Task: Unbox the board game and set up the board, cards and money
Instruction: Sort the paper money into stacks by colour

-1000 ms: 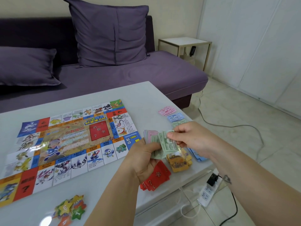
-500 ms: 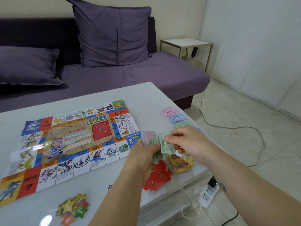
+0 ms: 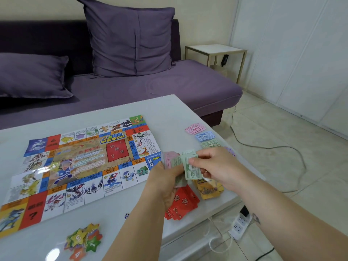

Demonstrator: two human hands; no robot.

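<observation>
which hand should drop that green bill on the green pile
Right. The right hand pinches the green bill, and the green pile lies just beyond it; the left hand holds the stack.

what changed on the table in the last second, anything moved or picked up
Almost nothing. The right hand still pinches the green note at the fan of notes that the left hand grips; nothing was let go or set down. The board, red cards, yellow cards, star tokens and sorted money piles stayed put.
</observation>
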